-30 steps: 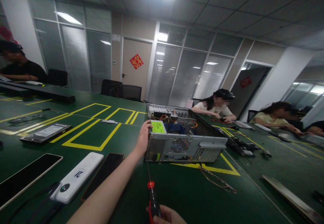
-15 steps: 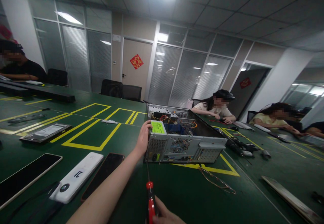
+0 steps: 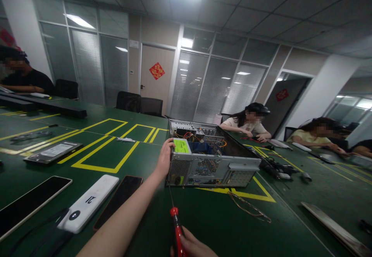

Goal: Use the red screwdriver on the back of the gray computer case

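Me: While the white power bank (image 3: 87, 203) and the dark phone (image 3: 118, 200) lie on the table (image 3: 212, 222) at my left, my left hand (image 3: 164, 158) is clasped over the near left corner of the open computer case (image 3: 215, 168), beside the green label (image 3: 180, 145), bracing it.

Mate: And the right hand (image 3: 194, 247)?

Me: Wrapped round the red screwdriver (image 3: 175, 222), low in view, its thin shaft aimed at the rear panel's lower left corner.

Mate: Tip seated?

Me: Too fine to tell. I judge this the lining-up step; the next move calls for the tip square in 1 screw head and the case held firm. Loose wire (image 3: 250, 207) lies right of it.
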A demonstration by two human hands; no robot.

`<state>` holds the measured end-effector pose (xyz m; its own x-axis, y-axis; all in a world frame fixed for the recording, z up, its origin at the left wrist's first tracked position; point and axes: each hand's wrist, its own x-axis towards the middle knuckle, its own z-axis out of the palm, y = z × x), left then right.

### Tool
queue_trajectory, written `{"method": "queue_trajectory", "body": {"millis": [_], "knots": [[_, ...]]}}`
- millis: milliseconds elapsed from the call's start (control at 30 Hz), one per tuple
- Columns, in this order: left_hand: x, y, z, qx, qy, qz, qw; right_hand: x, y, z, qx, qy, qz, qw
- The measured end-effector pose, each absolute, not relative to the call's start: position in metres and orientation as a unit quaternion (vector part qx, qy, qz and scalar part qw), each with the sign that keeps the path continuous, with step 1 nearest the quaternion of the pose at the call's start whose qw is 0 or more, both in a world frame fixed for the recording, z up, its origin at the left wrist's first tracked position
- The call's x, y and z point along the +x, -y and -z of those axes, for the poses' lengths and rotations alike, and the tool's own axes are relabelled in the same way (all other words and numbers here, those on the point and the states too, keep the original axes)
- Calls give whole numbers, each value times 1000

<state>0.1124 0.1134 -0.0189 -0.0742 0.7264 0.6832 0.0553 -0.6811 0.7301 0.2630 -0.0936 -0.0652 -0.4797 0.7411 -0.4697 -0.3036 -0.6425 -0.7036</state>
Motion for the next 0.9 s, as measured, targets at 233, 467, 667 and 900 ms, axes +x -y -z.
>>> {"method": "queue_trajectory", "body": {"millis": [233,467,667,900], "knots": [[112,-113,18,630,-299,-670,254,253,89,66,-370,217,-840,333],[112,-112,18,632,-303,-663,263,257,89,57,-339,194,-846,363],[113,-112,18,627,-306,-666,264,251,87,63,-325,192,-860,345],[112,-112,18,630,-306,-664,262,252,89,61,-356,226,-845,329]]}}
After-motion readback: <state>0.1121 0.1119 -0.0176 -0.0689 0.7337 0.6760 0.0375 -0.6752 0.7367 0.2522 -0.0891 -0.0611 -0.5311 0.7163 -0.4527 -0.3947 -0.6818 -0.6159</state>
